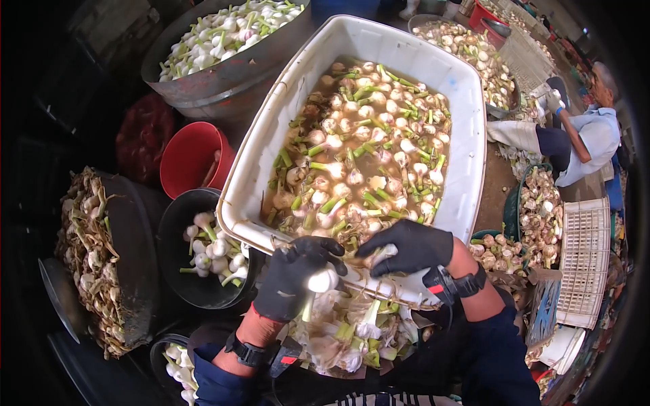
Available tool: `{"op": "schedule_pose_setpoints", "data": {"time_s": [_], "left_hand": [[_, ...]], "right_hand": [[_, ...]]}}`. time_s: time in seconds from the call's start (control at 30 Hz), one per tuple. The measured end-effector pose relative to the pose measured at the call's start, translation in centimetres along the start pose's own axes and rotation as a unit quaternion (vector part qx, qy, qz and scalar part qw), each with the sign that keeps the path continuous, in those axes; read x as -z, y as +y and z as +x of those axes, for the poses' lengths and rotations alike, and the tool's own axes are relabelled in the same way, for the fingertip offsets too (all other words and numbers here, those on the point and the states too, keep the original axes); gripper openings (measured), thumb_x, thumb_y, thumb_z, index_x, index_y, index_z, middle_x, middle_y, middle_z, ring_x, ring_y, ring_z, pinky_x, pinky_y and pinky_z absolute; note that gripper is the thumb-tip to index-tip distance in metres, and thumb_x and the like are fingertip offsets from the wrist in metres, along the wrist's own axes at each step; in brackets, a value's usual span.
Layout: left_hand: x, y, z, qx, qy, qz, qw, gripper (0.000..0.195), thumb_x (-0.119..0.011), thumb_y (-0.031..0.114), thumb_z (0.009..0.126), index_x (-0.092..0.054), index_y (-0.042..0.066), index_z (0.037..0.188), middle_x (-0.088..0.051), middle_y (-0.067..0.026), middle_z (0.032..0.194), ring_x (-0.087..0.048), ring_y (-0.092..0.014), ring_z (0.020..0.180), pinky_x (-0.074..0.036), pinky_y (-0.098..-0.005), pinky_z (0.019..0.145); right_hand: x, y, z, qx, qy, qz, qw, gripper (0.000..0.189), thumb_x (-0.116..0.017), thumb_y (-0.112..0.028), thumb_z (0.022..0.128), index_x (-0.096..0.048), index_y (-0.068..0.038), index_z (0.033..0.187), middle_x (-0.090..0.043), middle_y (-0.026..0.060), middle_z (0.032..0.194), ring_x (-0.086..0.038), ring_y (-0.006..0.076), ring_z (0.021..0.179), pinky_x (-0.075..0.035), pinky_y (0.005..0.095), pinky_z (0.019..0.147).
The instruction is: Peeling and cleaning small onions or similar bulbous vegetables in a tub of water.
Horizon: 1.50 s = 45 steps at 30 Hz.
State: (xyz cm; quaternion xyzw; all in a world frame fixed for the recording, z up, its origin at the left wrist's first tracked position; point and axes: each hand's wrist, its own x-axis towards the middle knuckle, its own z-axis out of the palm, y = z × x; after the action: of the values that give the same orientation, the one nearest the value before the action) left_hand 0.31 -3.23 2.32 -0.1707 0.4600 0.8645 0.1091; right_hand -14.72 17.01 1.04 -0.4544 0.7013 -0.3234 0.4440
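My left hand (303, 276), in a black glove, is closed around a peeled white garlic bulb (323, 280) with its green stem pointing down. My right hand (410, 247), gloved too, holds pale garlic skin or a partly peeled bulb between thumb and fingers; which one is not clear. Both hands are at the near rim of a large white plastic tub (469, 152), where many unpeeled garlic bulbs (332, 170) float in brownish water. Beneath my hands lies a heap of stripped garlic skins and stem pieces (350, 330).
At left stand a black bucket of peeled garlic (218, 254), a red bucket (190, 160) and a dark container of unpeeled garlic (91, 264). A metal vat of white bulbs (228, 76) rises behind. At right sit a person (584, 132), baskets and a white crate (584, 261).
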Motion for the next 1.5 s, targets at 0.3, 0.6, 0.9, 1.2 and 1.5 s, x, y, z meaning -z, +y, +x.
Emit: {"op": "schedule_pose_setpoints", "data": {"time_s": [0.3, 0.6, 0.9, 1.2, 1.5], "left_hand": [[-1.4, -1.8, 1.2, -0.049, -0.029, 0.151, 0.987, 0.022, -0.047, 0.0, 0.079, -0.061, -0.001, 0.096, -0.064, -0.006, 0.081, -0.061, -0.01, 0.078, -0.048, -0.0268, 0.072], [-1.5, -2.7, 2.2, -0.096, 0.127, 0.349, 0.924, 0.023, -0.056, 0.004, 0.086, -0.054, -0.001, 0.108, -0.063, -0.0071, 0.086, -0.063, -0.011, 0.072, -0.048, -0.026, 0.062], [-2.0, -5.2, 4.2, -0.133, 0.133, 0.323, 0.927, 0.044, -0.066, 0.01, 0.084, -0.045, -0.004, 0.12, -0.065, -0.0152, 0.093, -0.063, -0.014, 0.071, -0.049, -0.0275, 0.061], [-3.0, -6.3, 5.2, -0.205, 0.155, 0.356, 0.899, 0.036, -0.069, 0.002, 0.077, -0.05, -0.003, 0.107, -0.063, -0.0103, 0.091, -0.062, -0.014, 0.079, -0.05, -0.0268, 0.067], [-4.2, -6.2, 5.5, -0.234, 0.157, 0.391, 0.876, 0.035, -0.072, 0.004, 0.072, -0.054, 0.002, 0.102, -0.063, -0.0088, 0.09, -0.061, -0.015, 0.079, -0.05, -0.0292, 0.071]], "right_hand": [[-0.1, 11.0, 17.1, -0.138, 0.25, -0.341, 0.896, 0.051, -0.063, -0.021, 0.077, -0.047, -0.012, 0.125, -0.051, 0.0117, 0.125, -0.055, 0.0329, 0.107, -0.046, 0.0435, 0.087], [-0.7, 11.9, 14.5, -0.208, 0.289, -0.124, 0.926, 0.063, -0.066, -0.037, 0.075, -0.044, -0.003, 0.124, -0.06, 0.024, 0.107, -0.06, 0.0372, 0.094, -0.047, 0.0445, 0.084], [-2.1, -0.5, 2.5, -0.126, 0.264, 0.254, 0.922, 0.048, -0.049, -0.044, 0.093, -0.062, 0.002, 0.101, -0.051, 0.0016, 0.059, -0.047, 0.0085, 0.049, -0.038, 0.0271, 0.047], [-3.9, -1.9, -1.5, 0.012, 0.507, -0.077, 0.858, 0.022, -0.072, -0.011, 0.074, -0.066, -0.007, 0.094, -0.065, 0.0112, 0.087, -0.065, 0.0244, 0.072, -0.051, 0.0342, 0.062], [-4.9, -0.6, -1.2, 0.019, 0.527, -0.181, 0.83, 0.013, -0.069, -0.007, 0.071, -0.065, -0.009, 0.083, -0.062, 0.0076, 0.076, -0.062, 0.0278, 0.068, -0.049, 0.037, 0.058]]}}
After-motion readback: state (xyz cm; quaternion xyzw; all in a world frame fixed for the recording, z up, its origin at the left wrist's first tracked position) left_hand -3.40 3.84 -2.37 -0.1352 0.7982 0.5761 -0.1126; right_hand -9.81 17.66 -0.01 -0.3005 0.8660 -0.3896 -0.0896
